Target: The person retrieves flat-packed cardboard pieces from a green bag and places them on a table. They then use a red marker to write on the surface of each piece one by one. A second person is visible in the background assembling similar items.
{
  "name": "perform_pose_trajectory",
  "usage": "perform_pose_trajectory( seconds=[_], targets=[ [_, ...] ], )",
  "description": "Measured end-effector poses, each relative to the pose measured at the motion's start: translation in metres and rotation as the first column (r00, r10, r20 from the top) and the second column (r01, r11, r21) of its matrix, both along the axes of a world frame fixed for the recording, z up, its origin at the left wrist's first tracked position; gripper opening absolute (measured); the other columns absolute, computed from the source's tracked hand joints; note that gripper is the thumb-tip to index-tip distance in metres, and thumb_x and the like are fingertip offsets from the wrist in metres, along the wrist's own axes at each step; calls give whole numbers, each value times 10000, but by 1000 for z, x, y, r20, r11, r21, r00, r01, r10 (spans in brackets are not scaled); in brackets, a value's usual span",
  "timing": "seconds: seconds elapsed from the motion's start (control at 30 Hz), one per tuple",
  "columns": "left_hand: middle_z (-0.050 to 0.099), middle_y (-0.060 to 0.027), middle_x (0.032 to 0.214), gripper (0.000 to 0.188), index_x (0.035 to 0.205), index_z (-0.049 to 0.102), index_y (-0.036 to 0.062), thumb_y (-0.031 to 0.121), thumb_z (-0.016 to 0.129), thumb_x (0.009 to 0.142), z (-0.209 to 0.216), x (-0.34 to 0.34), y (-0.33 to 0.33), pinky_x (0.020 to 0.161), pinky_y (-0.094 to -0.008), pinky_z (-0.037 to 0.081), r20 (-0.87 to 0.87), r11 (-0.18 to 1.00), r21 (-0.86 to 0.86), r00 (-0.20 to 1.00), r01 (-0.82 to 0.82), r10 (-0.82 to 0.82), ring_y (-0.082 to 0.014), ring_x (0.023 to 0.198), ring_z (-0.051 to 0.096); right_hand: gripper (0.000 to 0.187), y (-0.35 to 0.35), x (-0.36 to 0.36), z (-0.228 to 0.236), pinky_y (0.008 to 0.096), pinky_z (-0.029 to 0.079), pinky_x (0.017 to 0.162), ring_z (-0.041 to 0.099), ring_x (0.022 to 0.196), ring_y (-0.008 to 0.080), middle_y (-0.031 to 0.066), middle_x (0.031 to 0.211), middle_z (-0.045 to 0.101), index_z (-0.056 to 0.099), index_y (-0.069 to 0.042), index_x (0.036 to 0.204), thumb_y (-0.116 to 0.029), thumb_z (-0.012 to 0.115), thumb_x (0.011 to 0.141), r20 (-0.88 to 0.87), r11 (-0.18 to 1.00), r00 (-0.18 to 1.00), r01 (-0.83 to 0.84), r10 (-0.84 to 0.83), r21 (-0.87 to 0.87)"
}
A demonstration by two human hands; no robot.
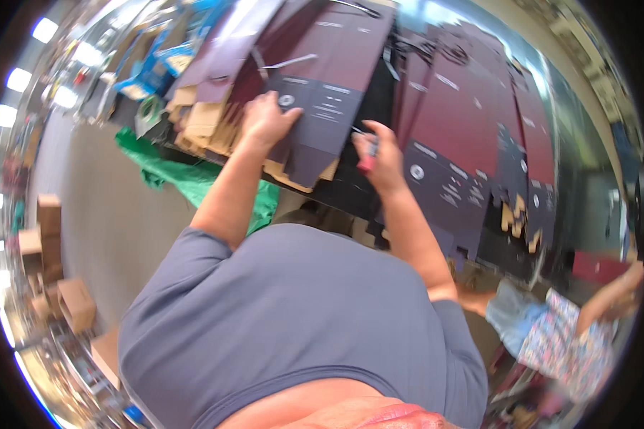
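The flat card blank (329,107), smooth and faintly glossy, maroon above and dark grey below with pale print and one white round mark, lies on top of a pile just ahead of the person. The left hand (264,120) rests on its left edge, fingers extended, thumb spread apart, gripping nothing that shows. The right hand (380,156) is just beside the blank's right edge, fingers curled around one small tool with a red handle (365,165); blur hides its exact kind. Two main groups of card show: this pile and a wider spread of matching blanks (447,107) to the right; their overlapping sheets cannot be counted. Raw tan edges (202,121) jut out at left. Beneath is a black tabletop (347,187). One crumpled green sheet (186,179) hangs at its near left, above a grey floor (111,186). Several brown cardboard boxes (76,304) stand far left; one other person (565,343) in a patterned top is at lower right.
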State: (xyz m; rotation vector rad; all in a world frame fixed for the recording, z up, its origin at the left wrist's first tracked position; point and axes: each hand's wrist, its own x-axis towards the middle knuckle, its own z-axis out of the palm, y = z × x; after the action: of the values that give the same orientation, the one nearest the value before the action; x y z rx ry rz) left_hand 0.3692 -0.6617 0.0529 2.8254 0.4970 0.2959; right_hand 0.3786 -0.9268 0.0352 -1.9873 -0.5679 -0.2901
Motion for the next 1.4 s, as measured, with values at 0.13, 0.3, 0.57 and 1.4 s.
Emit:
perform_pose_trajectory(
  seconds=[0.13, 0.3, 0.57, 1.4],
  targets=[
    [674, -220, 1083, 668, 1160, 568, -14, 455, 777, 733, 13, -8, 16, 902, -446, 496, -27, 994, -108, 1000, -16, 13, -376, 1030, 642, 460, 46, -9, 17, 448, 503, 712, 641, 835, 379, 168, 896, 647, 540, -102, 1173, -254, 753, 795, -2, 998, 1000, 9, -10, -66],
    [617, -267, 1210, 857, 1340, 470, -58, 378, 838, 700, 26, -9, 28, 928, -408, 499, -29, 960, -254, 993, -117, 113, -356, 1127, 617, 467, 55, -22, 46, 442, 486, 735, 616, 853, 357, 124, 875, 642, 549, -114, 1172, -261, 753, 779, 80, 958, 994, 95, -76, -270],
    [657, -87, 1086, 404, 1250, 558, -31, 167, 644, 909, 84, -30, 13, 814, -288, 518, 120, 165, -972, 954, 170, -274, -140, 921, 637, 512, -10, -34, 55, 359, 501, 720, 595, 777, 282, 103, 884, 570, 550, -95, 1161, -211, 825, 745, 44, 968, 992, 103, -116, 231],
    [611, -141, 1129, 341, 1241, 477, -48, 106, 584, 957, -23, -53, -194, 866, -326, 524, -83, 147, -988, 939, -35, -334, -185, 999, 605, 102, -188, -41, -44, 251, 469, 609, 571, 632, 100, 16, 705, 632, 672, -21, 878, -107, 690, 825, -171, 916, 942, 324, -289, 238]
  ],
)
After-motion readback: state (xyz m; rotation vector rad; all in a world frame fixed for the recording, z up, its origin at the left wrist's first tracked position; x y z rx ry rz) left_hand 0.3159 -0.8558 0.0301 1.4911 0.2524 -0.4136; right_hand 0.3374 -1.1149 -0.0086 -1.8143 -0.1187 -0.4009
